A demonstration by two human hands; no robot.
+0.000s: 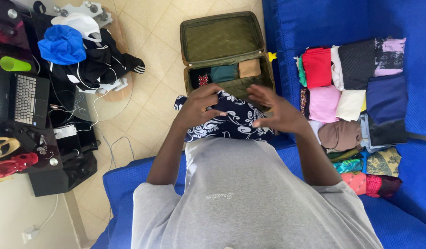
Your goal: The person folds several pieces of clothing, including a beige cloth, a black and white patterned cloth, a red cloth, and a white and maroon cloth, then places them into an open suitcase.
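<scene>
While the person sits on the blue sofa [130,184], both hands work a navy cloth with white swirl print [231,121], which lies bunched just in front of the open olive suitcase [222,41] and overlaps its near edge. Left hand [200,105] rests on the cloth's left part, fingers curled and pinching the fabric. Right hand [276,109] is at the cloth's right end, fingers spread and slack, thumb near the fabric; can't tell if it actually grips.

Inside the suitcase: a dark folded item with a red patch [200,78], a teal fold [224,73] and a tan fold [249,68], side by side along the hinge side. Right of the suitcase, on the sofa, a stack of folded clothes [356,101]: red, black, pink, cream, navy, brown. Left of the suitcase, across tiled floor, a blue cap [61,44] sits on dark clothes; further left, a laptop [23,99] on a dark table.
</scene>
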